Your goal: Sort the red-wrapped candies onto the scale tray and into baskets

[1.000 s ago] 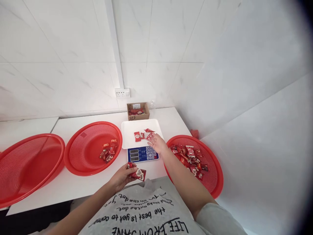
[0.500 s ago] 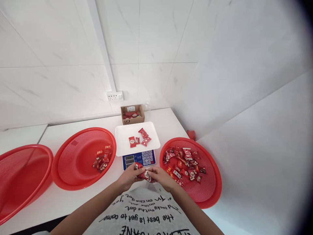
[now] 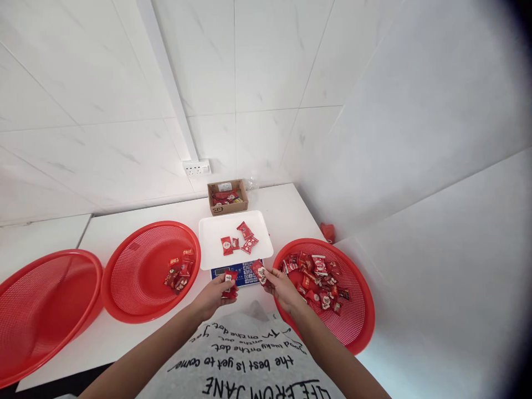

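Note:
My left hand (image 3: 213,295) is closed round a small bunch of red candy packets (image 3: 230,282) just in front of the scale. My right hand (image 3: 282,285) pinches a single red candy packet (image 3: 260,271) over the scale's blue keypad (image 3: 245,273). The scale's white tray (image 3: 216,249) carries several red packets (image 3: 239,241). To the right, a red mesh basket (image 3: 353,327) holds a heap of the same candies. A second red basket (image 3: 133,277) on the left has a few packets near its right side.
A third red basket (image 3: 37,310) sits at the far left. A small cardboard box (image 3: 226,197) with red packets stands behind the scale by the wall, under a socket (image 3: 197,167). One loose red packet (image 3: 328,231) lies by the right wall.
My right hand came back from the scale tray to my left hand, took one packet from the bunch, and now lifts it toward the scale. The camera view shifted slightly.

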Demonstrator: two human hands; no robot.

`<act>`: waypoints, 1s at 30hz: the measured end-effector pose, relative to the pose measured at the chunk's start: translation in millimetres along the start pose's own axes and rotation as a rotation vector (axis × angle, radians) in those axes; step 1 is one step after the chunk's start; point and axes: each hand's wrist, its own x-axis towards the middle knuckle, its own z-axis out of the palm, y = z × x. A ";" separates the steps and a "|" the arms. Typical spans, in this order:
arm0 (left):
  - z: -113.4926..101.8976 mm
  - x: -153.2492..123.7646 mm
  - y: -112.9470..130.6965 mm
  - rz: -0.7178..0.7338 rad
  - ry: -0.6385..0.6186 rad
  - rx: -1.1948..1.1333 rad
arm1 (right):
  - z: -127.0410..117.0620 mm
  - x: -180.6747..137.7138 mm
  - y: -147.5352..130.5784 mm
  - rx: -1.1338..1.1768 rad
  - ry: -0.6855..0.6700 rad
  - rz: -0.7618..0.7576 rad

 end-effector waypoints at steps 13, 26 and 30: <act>-14.2 2.7 -21.3 0.014 -0.008 0.055 | 32.5 19.8 7.2 0.031 0.036 0.013; -17.3 3.9 -73.2 0.062 -0.174 0.188 | 18.9 -12.6 55.1 -0.272 -0.227 -0.027; -11.1 3.2 -87.1 0.138 -0.216 0.413 | 5.1 -29.5 72.0 -0.387 -0.307 -0.030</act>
